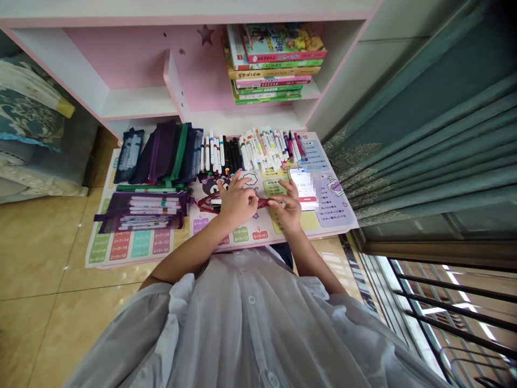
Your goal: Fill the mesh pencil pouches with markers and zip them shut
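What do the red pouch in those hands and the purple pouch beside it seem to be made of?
The red pouch looks like thin, slightly shiny synthetic mesh, though the hands hide most of it. The purple pouch seems to be sheer, matte nylon mesh, since the markers show through it.

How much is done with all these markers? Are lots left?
Done so far: dark pouches lie in a row, and a purple mesh pouch holds markers. In hand: the left hand and right hand hold a red mesh pouch with a marker at its end. Left: a big bunch of loose markers lies on the printed mat.
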The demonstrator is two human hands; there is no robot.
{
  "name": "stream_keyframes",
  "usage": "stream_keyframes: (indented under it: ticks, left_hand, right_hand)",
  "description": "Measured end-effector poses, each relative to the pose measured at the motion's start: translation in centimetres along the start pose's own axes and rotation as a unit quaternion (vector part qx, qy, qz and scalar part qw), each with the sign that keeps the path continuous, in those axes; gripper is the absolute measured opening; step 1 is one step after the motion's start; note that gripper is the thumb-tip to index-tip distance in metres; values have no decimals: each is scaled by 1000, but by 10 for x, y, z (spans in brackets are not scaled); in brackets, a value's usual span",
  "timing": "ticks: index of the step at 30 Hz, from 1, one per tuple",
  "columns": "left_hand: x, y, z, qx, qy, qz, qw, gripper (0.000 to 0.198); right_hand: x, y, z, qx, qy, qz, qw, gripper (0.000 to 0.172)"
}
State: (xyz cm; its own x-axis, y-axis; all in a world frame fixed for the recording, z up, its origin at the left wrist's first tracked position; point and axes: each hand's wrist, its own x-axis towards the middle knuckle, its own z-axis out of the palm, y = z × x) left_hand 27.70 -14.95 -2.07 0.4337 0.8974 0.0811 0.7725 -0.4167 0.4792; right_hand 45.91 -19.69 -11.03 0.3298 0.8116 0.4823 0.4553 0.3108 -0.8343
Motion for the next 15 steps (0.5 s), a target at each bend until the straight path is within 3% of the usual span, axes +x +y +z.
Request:
stream_keyframes:
  ticks: [15]
  left_hand:
    - [-4, -6, -4, 14, 11, -19, 1000, 19]
  right_hand:
    - [0, 0, 1, -7, 7, -28, 1000, 19]
